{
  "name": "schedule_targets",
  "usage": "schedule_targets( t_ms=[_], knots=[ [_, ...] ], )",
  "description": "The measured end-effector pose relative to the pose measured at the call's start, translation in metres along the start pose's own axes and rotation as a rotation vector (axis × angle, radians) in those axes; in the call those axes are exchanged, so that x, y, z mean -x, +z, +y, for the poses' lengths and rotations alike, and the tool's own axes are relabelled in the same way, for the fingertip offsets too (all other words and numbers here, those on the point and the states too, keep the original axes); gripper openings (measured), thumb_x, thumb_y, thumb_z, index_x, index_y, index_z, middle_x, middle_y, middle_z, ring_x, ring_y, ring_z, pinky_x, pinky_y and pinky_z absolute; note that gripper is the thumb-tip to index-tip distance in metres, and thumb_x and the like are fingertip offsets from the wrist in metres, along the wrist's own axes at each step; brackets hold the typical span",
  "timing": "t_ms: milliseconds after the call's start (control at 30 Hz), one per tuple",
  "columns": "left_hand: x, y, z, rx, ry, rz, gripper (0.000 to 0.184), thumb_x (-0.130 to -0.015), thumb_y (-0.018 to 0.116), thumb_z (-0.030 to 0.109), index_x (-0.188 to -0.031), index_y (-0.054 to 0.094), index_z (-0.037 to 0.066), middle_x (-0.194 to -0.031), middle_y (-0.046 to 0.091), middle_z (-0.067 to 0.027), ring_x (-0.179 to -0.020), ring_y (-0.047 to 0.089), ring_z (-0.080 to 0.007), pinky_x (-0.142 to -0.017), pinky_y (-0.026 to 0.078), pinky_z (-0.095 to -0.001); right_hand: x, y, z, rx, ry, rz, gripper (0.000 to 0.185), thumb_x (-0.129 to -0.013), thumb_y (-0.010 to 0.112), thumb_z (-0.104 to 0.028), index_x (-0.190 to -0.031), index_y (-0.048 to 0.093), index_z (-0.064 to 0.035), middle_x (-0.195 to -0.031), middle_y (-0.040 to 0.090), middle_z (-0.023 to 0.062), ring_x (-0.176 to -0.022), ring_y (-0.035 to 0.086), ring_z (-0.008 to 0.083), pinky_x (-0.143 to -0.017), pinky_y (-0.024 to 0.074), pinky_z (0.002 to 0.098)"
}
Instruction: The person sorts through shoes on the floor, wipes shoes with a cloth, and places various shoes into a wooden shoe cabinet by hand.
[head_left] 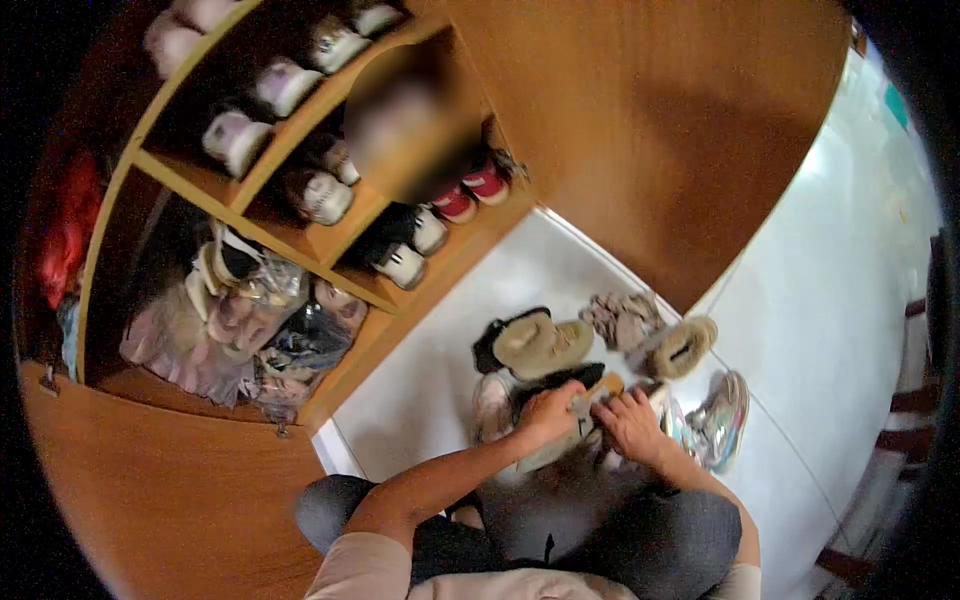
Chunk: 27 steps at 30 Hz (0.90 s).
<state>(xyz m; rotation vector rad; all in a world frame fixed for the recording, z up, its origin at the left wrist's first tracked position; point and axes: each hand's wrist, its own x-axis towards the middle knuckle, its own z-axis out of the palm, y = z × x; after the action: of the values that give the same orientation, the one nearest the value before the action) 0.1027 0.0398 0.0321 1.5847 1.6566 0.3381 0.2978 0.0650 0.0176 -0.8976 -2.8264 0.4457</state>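
Head view: crossed legs in dark trousers (650, 535) are nearest, facing the cabinet (355, 385). Just beyond them, in front of the cabinet, both hands meet at a small tan-and-pale shoe (604, 386), as it appears through the blur. The left hand (550, 412) has its fingers drawn in and seems clamped on the shoe's side. The right hand (632, 425) has bent fingers touching the other side; whether they grip or only rest there, I cannot tell. The step in hand looks like close fingerwork on this one shoe, and handling it further calls for a steady left hold with the right fingertips free to work.

Around the hands, on the floor in front of the cabinet, are a silvery shoe (720, 422), a pinkish shoe (492, 405), two fuzzy beige slippers (545, 345) and, closer to the cabinet's right door (740, 130), a crumpled brownish shoe (622, 320).

Farther off, the cabinet's lowest right shelf holds black-and-white shoes (402, 265) and red shoes (485, 187). The cabinet's lower left compartment is packed with shoes and clear plastic bags (310, 335), heaped loosely. The cabinet's upper shelf bears a row of pale sneakers (235, 140), heels outward it seems; a blurred patch hides part of the shelves beside them
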Motion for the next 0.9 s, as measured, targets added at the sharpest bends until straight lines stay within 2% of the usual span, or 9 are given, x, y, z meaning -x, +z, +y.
schedule_targets(
  t_ms=[133,167,233,433,467,633,667,833,900],
  knots=[
    [-0.003,-0.032,-0.009,-0.025,0.132,-0.102,0.034,-0.07,0.054,0.009,-0.103,0.052,0.01,-0.091,0.059,-0.0172,-0.087,0.057,-0.0344,-0.072,0.044,-0.0412,-0.001,0.004,0.001,-0.002,-0.144,-0.082,0.036,-0.065,0.066,-0.03,-0.096,0.059,-0.0125,-0.09,0.055,0.0063,-0.091,0.052,0.0248,-0.079,0.0398,0.0384],
    [0.002,-0.047,0.0,-0.027,0.142,-0.082,0.034,-0.07,0.054,0.009,-0.103,0.052,0.01,-0.091,0.059,-0.0172,-0.087,0.057,-0.0344,-0.072,0.044,-0.0412,0.002,0.008,0.002,0.024,-0.221,-0.026,0.017,-0.076,0.051,-0.02,-0.09,0.059,-0.0135,-0.097,0.055,0.0083,-0.089,0.056,0.0241,-0.069,0.0461,0.038],
    [0.012,-0.086,0.027,-0.048,0.012,-0.276,0.034,-0.071,0.062,0.015,-0.103,0.052,0.01,-0.084,0.059,-0.012,-0.074,0.057,-0.0228,-0.065,0.045,-0.0354,0.005,-0.005,-0.005,-0.075,-0.234,-0.083,0.017,-0.077,0.051,-0.019,-0.092,0.057,-0.0145,-0.1,0.055,0.0084,-0.085,0.058,0.0238,-0.061,0.0493,0.0381],
    [0.034,-0.152,0.026,-0.38,0.149,-0.101,0.03,-0.073,0.057,0.013,-0.103,0.051,0.016,-0.085,0.058,-0.0132,-0.085,0.058,-0.0317,-0.067,0.045,-0.0426,0.006,-0.083,0.003,0.01,-0.098,-0.185,0.022,-0.078,0.054,-0.026,-0.097,0.055,-0.0159,-0.084,0.062,0.0089,-0.065,0.062,0.0269,-0.051,0.0493,0.0399],
    [0.039,-0.16,0.021,-0.493,0.244,-0.009,0.031,-0.073,0.057,0.013,-0.103,0.051,0.017,-0.087,0.058,-0.0123,-0.085,0.058,-0.0317,-0.067,0.046,-0.0429,0.005,-0.108,0.003,-0.044,-0.047,-0.182,0.025,-0.078,0.055,-0.03,-0.097,0.054,-0.0139,-0.071,0.061,0.0107,-0.061,0.061,0.0298,-0.051,0.0487,0.0415],
    [0.051,-0.181,0.009,-0.72,0.428,0.318,0.026,-0.064,0.058,0.005,-0.089,0.058,0.013,-0.09,0.058,-0.0053,-0.093,0.055,-0.0261,-0.074,0.046,-0.0372,-0.006,-0.148,0.025,-0.023,0.349,-0.047,0.029,-0.073,0.065,-0.032,-0.085,0.056,-0.007,-0.07,0.06,0.0165,-0.064,0.059,0.037,-0.053,0.0468,0.0448],
    [0.048,-0.179,0.006,-0.666,0.463,0.358,0.025,-0.06,0.058,0.003,-0.084,0.06,0.01,-0.099,0.056,-0.0067,-0.103,0.05,-0.0258,-0.08,0.044,-0.0367,-0.013,-0.157,0.029,-0.08,0.236,0.118,0.029,-0.072,0.066,-0.031,-0.08,0.056,-0.005,-0.071,0.059,0.018,-0.067,0.059,0.0378,-0.056,0.0463,0.0452],
    [0.036,-0.157,0.006,-0.647,0.585,0.412,0.023,-0.068,0.056,0.008,-0.091,0.061,0.009,-0.118,0.048,-0.0105,-0.115,0.041,-0.0301,-0.088,0.041,-0.0408,-0.075,-0.155,0.024,-0.427,0.52,0.145,0.044,-0.076,0.064,-0.035,-0.097,0.051,0.0008,-0.09,0.06,0.0236,-0.085,0.058,0.0384,-0.073,0.0453,0.0428],
    [0.015,-0.131,-0.023,-0.593,0.458,0.678,0.007,-0.071,0.052,0.005,-0.075,0.057,0.008,-0.122,0.047,-0.0105,-0.107,0.048,-0.0297,-0.078,0.045,-0.038,-0.094,-0.123,0.014,-0.484,0.446,0.143,0.047,-0.077,0.064,-0.037,-0.1,0.05,0.0016,-0.088,0.061,0.0218,-0.083,0.058,0.0377,-0.074,0.0455,0.0426]
  ],
)
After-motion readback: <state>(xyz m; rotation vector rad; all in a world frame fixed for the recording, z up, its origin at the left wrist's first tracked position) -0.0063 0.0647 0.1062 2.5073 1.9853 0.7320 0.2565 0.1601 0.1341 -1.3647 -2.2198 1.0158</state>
